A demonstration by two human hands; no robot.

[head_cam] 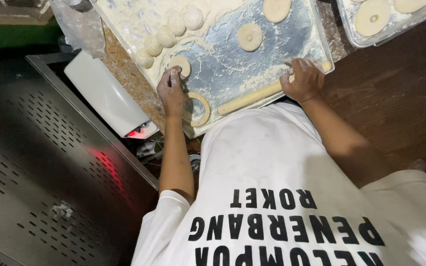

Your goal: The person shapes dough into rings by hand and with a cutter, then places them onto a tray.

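The left hand (171,88), at frame centre-left, presses fingers together on a dough disc (181,64). The right hand (302,79) grips the rolling pin (252,97) at the tray's (292,34) near edge. Four dough balls (166,36) and two ringed discs (250,37) lie on the tray.

Clear plastic bag (75,24) at top left, crumpled, lying at the corner of the floured tray (316,47). White oblong device (107,93) left of the tray, w/ small red-lit display (136,132) at its near end. White shirt (282,197) has black block lettering across the back, seen upside down.
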